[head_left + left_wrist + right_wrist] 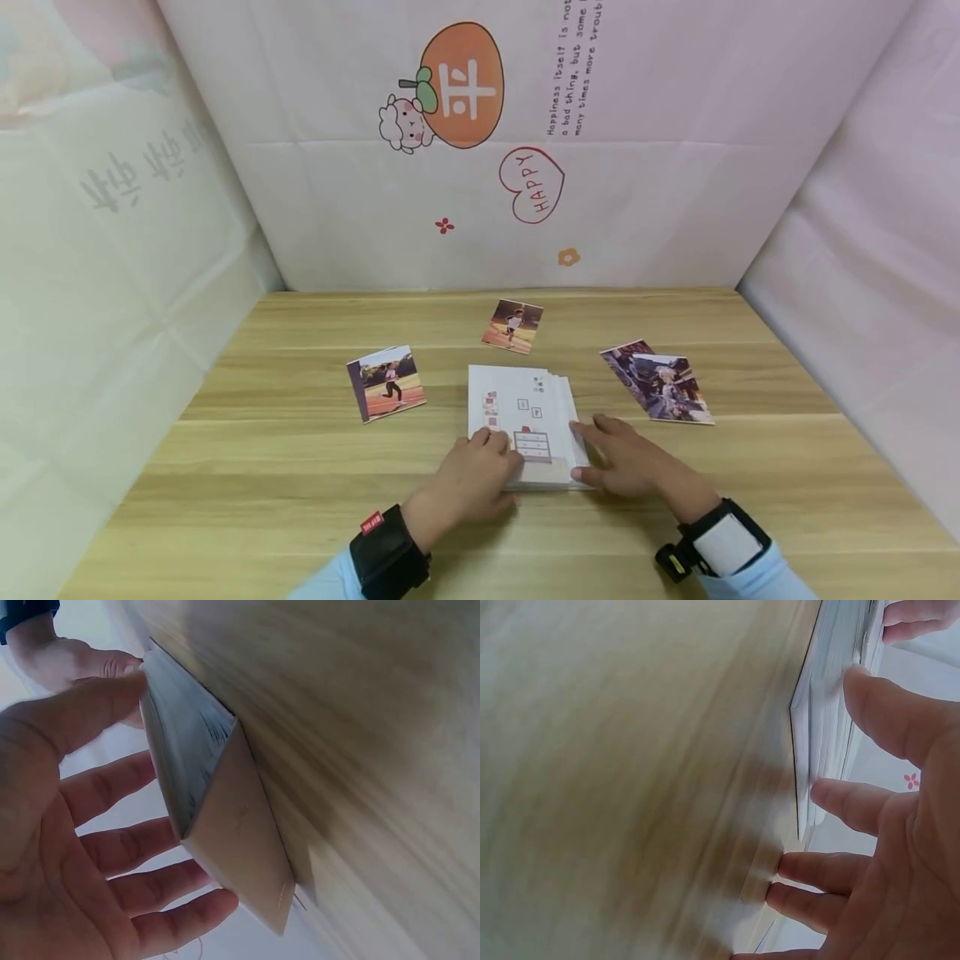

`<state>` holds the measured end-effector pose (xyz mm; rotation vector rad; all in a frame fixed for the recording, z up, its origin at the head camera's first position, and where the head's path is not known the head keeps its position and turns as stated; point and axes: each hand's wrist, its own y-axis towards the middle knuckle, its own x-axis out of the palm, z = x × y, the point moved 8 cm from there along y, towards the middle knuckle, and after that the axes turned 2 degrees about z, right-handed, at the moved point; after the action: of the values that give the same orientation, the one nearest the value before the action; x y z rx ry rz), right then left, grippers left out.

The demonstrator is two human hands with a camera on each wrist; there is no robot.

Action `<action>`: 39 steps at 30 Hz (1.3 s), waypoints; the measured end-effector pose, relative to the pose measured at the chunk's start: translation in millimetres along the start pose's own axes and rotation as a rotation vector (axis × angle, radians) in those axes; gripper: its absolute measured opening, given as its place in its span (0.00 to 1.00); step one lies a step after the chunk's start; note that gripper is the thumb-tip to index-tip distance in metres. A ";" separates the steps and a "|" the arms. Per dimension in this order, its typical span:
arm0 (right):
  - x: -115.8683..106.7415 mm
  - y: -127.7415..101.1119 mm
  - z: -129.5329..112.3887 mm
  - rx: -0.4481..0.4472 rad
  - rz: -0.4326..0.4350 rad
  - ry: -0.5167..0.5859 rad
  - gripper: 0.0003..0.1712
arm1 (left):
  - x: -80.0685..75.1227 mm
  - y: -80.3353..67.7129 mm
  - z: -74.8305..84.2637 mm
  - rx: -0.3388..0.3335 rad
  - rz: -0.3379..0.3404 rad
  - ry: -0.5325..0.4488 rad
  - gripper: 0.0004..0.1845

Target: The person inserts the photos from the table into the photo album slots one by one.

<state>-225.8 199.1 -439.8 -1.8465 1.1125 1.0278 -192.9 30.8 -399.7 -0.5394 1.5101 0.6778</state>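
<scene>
A thick book (504, 385) with a white printed face, showing a small drawing of drawers, lies flat on the wooden table. On its lower left part rests my left hand (471, 477). The left wrist view shows those fingers extended, touching the upper edge along the tan spine (240, 832), with the thumb by a corner. My right hand (626, 460) is at the book's right side, thumb and forefinger spread against the page edges (825, 735). Its other fingers reach down to the table beside the book.
Two overlapping photo cards (392, 385) lie left of the book. A single photo card (513, 326) lies behind it, and another overlapping pair (670, 389) is at the right. A white printed cloth (337, 208) hangs along the table's back edge, with more cloth on both sides.
</scene>
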 end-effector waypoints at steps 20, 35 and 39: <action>2.2 -1.0 -3.6 -0.001 0.003 -0.012 0.45 | 1.9 1.9 3.8 0.016 0.036 0.089 0.13; 1.7 -0.4 -4.5 -0.006 0.015 -0.046 0.43 | -9.4 -3.3 15.2 0.128 0.220 0.151 0.18; 2.4 0.0 -4.8 -0.005 0.011 -0.047 0.43 | -10.3 -3.3 17.0 0.128 0.228 0.176 0.17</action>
<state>-223.9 194.1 -440.0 -1.8126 1.0939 1.0760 -177.8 39.7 -389.6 -0.3385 1.7851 0.7172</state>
